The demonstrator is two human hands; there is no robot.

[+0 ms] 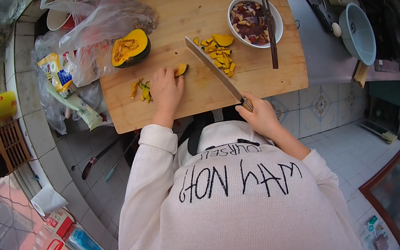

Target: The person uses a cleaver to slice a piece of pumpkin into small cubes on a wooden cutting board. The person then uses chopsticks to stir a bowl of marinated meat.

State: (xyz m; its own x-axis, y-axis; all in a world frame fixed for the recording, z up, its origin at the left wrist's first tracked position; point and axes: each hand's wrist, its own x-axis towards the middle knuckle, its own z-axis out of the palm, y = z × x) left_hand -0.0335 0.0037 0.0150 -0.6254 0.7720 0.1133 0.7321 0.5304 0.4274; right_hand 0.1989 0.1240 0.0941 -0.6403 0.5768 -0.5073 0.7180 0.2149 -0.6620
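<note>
My left hand (168, 88) rests fingers-down on the wooden cutting board (181, 11), curled over a small wedge of pumpkin (181, 70), with small green and yellow peel scraps (145, 93) just to its left. My right hand (256, 113) grips the handle of a large knife (214, 65), whose blade points up and left across the board. Right of the blade lies a pile of yellow pumpkin pieces (224, 57). A cut pumpkin with green skin (129, 47) sits at the upper left of the board.
A white bowl of soaked dark pieces (251, 21) with chopsticks (270, 33) across it sits on the board's right. Plastic bags and packets (76, 50) crowd the left. A light blue basin (357, 35) and an egg (336, 29) are on the right counter.
</note>
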